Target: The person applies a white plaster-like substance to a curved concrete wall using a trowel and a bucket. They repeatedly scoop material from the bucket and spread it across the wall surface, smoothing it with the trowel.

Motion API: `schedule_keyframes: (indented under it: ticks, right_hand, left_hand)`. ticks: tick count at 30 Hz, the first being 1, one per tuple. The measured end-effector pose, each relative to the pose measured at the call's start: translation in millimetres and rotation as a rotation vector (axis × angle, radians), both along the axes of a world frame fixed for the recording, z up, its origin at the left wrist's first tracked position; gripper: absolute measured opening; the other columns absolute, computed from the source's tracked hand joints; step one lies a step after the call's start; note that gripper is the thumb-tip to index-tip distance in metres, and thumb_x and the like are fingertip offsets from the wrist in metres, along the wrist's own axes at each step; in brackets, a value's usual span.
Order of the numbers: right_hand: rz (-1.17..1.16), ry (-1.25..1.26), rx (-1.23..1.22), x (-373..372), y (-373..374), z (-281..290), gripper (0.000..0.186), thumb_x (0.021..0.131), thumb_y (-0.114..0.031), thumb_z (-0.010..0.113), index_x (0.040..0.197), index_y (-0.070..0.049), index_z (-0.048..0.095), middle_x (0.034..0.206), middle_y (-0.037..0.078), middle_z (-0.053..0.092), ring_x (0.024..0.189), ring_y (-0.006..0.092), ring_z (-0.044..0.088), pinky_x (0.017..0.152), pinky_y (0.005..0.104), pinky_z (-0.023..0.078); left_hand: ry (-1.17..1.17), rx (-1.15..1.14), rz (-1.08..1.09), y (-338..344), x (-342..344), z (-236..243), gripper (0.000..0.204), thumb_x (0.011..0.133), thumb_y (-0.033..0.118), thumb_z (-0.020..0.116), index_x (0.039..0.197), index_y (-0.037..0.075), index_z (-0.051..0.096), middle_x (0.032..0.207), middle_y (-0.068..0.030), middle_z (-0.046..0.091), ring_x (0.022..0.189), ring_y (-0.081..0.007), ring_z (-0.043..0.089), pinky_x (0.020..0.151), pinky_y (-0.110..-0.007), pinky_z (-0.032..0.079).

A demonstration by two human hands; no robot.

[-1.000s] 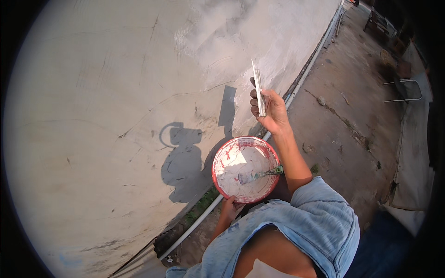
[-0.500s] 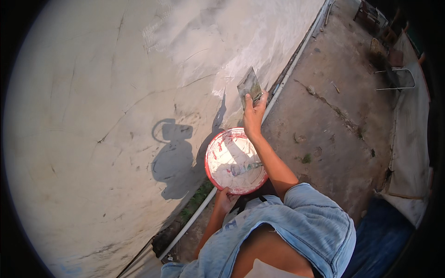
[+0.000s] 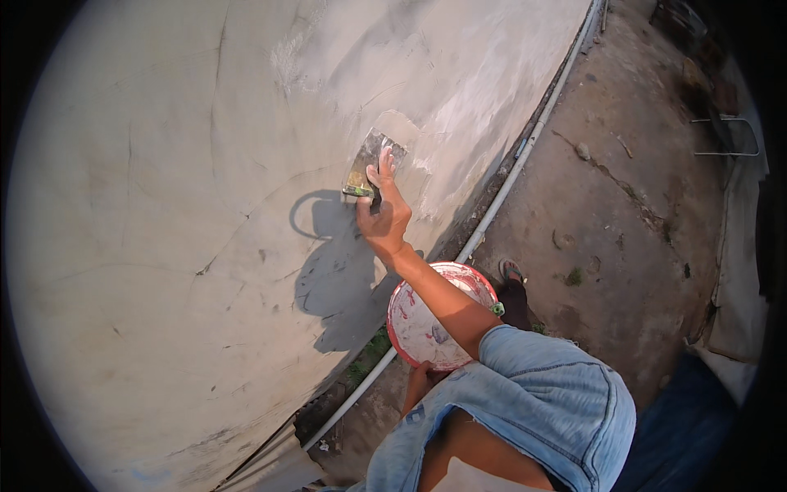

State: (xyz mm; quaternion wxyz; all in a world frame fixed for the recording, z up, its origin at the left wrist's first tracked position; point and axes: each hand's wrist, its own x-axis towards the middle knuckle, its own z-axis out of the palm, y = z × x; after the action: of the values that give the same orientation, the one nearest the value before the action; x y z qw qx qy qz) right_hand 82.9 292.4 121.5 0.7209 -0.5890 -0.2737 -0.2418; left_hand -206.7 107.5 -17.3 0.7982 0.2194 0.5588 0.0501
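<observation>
Right hand [image 3: 385, 223], fingers partly spread, holds scraper [image 3: 366, 164] on wall [image 3: 205, 164], apparently smoothing; next stroke wants steady pressure. Left hand [image 3: 419, 382] grips bucket [image 3: 392, 325] beside wall.

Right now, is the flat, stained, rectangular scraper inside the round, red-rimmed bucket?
No, the bare right hand holds the scraper against the pale wall, outside the bucket.

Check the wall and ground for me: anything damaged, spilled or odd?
Yes: the wall has a thin crack left of the flat scraper in the right hand, and the ground is cracked too. Both break otherwise continuous surfaces. I see no spill; the red-rimmed bucket is smeared inside, which seems normal.
</observation>
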Motion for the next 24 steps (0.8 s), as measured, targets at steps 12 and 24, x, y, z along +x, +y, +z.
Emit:
schedule_keyframes:
  ticks: [12,24]
  right_hand:
    - [0.467,0.151,-0.183,6,-72,13,0.048,0.070,0.011,0.057,0.117,0.000,0.059,0.134,0.019,0.055,0.120,0.0339,0.057,0.106,0.0401,0.045]
    - [1.007,0.722,0.367,76,-69,-4,0.028,0.087,-0.010,0.070,0.114,-0.003,0.066,0.098,0.002,0.070,0.082,0.0028,0.058,0.070,0.0230,0.049]
  left_hand:
    - [0.047,0.220,-0.074,38,51,14,0.033,0.091,0.008,0.045,0.121,-0.004,0.052,0.120,-0.0155,0.062,0.108,-0.0269,0.063,0.097,-0.044,0.050]
    - [0.040,0.148,-0.214,10,96,18,0.037,0.088,0.006,0.049,0.122,-0.006,0.051,0.123,-0.0194,0.060,0.111,-0.0293,0.062,0.099,-0.046,0.050]
